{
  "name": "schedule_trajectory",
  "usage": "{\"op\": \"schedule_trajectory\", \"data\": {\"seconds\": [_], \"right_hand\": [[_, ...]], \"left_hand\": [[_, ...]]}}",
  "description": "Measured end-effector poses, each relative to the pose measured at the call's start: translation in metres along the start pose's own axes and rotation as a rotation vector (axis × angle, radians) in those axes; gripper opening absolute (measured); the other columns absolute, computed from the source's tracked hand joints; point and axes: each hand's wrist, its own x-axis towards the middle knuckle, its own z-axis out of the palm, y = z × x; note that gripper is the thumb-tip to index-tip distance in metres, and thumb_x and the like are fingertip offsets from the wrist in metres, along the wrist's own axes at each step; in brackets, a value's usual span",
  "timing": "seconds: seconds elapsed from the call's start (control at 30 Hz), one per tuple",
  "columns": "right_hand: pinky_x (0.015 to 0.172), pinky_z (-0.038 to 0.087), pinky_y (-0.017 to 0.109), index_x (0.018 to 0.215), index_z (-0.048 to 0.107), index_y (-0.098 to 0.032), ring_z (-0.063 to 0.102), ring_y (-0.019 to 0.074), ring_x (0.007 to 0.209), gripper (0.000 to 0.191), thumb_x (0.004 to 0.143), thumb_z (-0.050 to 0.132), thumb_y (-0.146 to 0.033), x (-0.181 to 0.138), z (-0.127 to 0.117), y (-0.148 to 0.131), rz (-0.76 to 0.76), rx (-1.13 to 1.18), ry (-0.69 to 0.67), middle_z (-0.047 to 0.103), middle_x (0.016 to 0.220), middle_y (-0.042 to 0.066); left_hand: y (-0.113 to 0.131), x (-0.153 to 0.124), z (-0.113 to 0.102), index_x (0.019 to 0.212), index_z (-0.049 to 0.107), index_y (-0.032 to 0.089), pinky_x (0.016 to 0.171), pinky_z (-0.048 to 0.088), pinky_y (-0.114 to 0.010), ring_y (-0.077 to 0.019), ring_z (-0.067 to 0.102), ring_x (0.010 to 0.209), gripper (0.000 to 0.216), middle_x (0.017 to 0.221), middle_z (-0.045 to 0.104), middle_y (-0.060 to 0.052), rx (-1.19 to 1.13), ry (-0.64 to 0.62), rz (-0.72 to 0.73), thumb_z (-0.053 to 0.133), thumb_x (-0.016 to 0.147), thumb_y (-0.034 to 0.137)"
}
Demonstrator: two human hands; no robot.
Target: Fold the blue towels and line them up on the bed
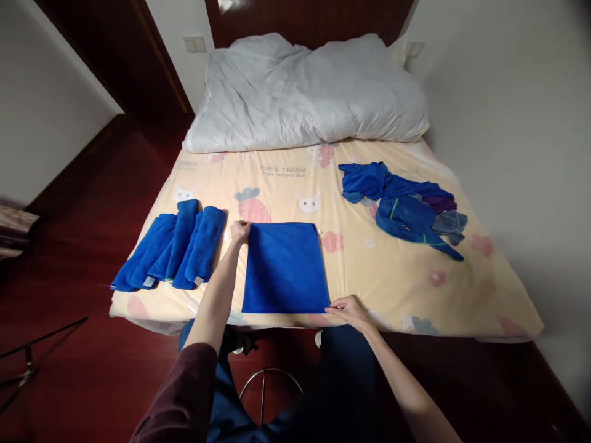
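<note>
A blue towel [284, 267] lies spread flat as a rectangle on the yellow patterned bedsheet [369, 277], near the bed's front edge. My left hand [240, 231] is closed in a pinch on the towel's far left corner. My right hand [348, 309] pinches the near right corner at the sheet's edge. To the left of the flat towel lie several folded or rolled blue towels [173, 249] side by side. At the right of the bed sits a loose pile of crumpled blue cloths [404, 209].
A rumpled white duvet [305, 92] covers the head of the bed. Dark red wooden floor [92, 203] runs along the left. A wall stands close on the right. A metal stool frame [270, 384] shows between my legs.
</note>
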Motion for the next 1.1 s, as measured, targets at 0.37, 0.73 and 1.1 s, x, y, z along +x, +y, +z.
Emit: {"op": "schedule_trajectory", "data": {"seconds": [0.37,0.73,1.1], "right_hand": [[0.045,0.024,0.024,0.071,0.081,-0.017,0.043,0.011,0.047,0.043,0.072,0.076,-0.059,0.0,-0.001,0.0,-0.003,-0.007,0.015,0.06,0.054,0.001],[0.048,0.017,0.026,0.06,0.07,-0.016,0.029,0.0086,0.05,0.049,0.07,0.074,-0.063,0.006,0.001,0.001,-0.036,0.095,0.009,0.04,0.048,-0.004],[0.048,0.016,0.025,0.057,0.062,-0.017,0.026,0.008,0.052,0.043,0.078,0.07,-0.054,0.01,-0.003,0.012,-0.042,0.109,-0.075,0.032,0.052,-0.005]], "left_hand": [[0.05,-0.031,0.032,0.116,0.07,0.018,0.104,0.043,-0.041,-0.0289,0.055,0.121,0.034,0.124,0.064,-0.015,0.383,0.019,0.59,0.042,0.101,0.029],[0.151,-0.049,0.14,0.118,0.072,0.018,0.102,0.044,-0.033,-0.0242,0.056,0.118,0.028,0.121,0.065,-0.013,0.47,-0.418,0.893,0.059,0.092,0.019],[0.164,-0.047,0.162,0.117,0.068,0.017,0.097,0.046,-0.038,-0.0283,0.059,0.116,0.027,0.12,0.066,-0.015,0.5,-0.327,0.796,0.049,0.098,0.023]]}}
